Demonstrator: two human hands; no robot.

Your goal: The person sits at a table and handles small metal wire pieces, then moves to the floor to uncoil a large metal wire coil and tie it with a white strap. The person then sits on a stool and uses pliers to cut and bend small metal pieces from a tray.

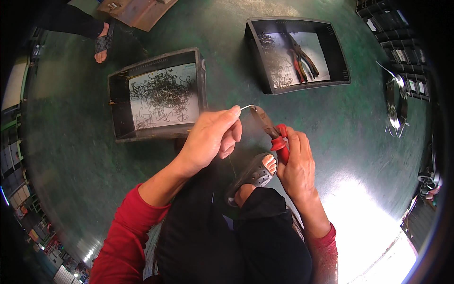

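Note:
Between the thumb and fingers of my left hand (213,137) is pinched a short piece of bent wire (246,107). Its far end curves over to the jaws of red-handled pliers (266,122). My right hand (298,163) is wrapped round the grips of these pliers, which point up and to the left. Whether the jaws bite on the wire is too small to tell. Behind my left hand stands a black crate (203,80) with many small bent wire pieces (163,92) heaped on a pale sheet.
A second black crate (295,21), farther right, holds more wire pieces (282,75) and two pliers (302,64). At the right lies a coil of wire (396,102) near stacked black bins (406,54). Another person's foot (101,45) and a brown box (137,12) are at the far left.

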